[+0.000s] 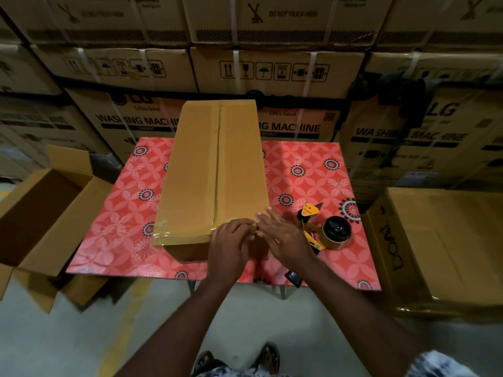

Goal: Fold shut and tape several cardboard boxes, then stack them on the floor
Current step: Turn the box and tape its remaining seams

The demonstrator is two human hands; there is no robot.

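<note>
Now both hands (231, 242) (283, 238) flat, open on taped box (212, 172) w/ "LG WASHING MACHINE" cartons (283, 123) behind.

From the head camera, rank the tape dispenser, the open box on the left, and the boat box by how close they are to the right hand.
From the right hand:
1. Tape dispenser, on the table just right of it.
2. Boat box, on the floor, farther right.
3. Open box, far left, beyond the table.

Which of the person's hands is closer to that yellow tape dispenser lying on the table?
The right hand: it presses the near edge of the box, just beside the tape dispenser. The left hand lies on the far side of the right hand.
</note>
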